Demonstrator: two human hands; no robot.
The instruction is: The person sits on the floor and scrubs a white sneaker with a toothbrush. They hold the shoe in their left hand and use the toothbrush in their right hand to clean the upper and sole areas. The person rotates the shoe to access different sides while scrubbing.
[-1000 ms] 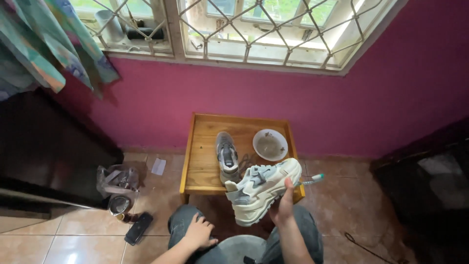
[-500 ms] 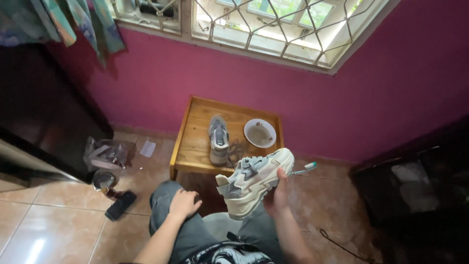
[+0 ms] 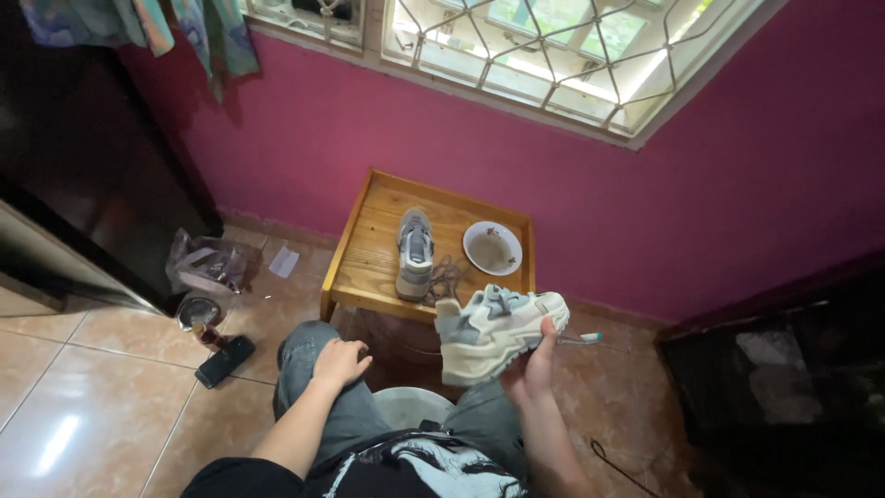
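1. The bench [image 3: 369,267], centre of the frame, is bare orange-brown wood with visible grain and a dull sheen.
2. The sneaker [image 3: 493,332] in the right hand [image 3: 533,369] looks like smooth synthetic leather with mesh cloth panels, matt, on a thick rubbery sole.
3. The second shoe [image 3: 414,251] on the bench shows grey mesh cloth.
4. The bowl [image 3: 492,247] is glossy white, ceramic or plastic.
5. The floor [image 3: 83,387], lower left, is glossy polished tile.
6. The wall [image 3: 645,212] is matt magenta paint.
7. The jeans [image 3: 300,355] under the left hand [image 3: 339,361] are rough faded denim.
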